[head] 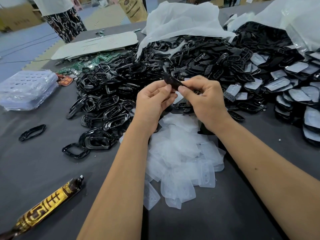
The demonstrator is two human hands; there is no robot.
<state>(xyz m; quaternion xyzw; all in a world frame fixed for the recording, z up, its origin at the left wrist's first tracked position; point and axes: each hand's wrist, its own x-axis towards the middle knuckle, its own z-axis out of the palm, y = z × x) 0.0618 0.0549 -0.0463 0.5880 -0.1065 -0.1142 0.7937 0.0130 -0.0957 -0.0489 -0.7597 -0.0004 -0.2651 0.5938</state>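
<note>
Up in the air over the middle of the dark grey table (52, 170): a small black shiny plastic shell piece (173, 83). Pinched at its left end by the left hand (152, 99), with thumb and fingers curled round it. Pinched at its right end by the right hand (204, 99), with thumb tip and first finger tight on it and the other fingers bent.

Looks like checking or fitting the piece. Best to hold it by the edges, grip firmly but gently, turn it slowly, and line things up before pressing. Easy to drop, being small and smooth.

Just under the hands, toward the near edge: a heap of soft see-through white pads (180, 163). Toward the left edge: a big pile of shiny black plastic frames (110, 101). Toward the right edge: stacks of black shells with pale pads inside (294, 94). By the near left corner: a brown and gold tube (45, 207).
</note>
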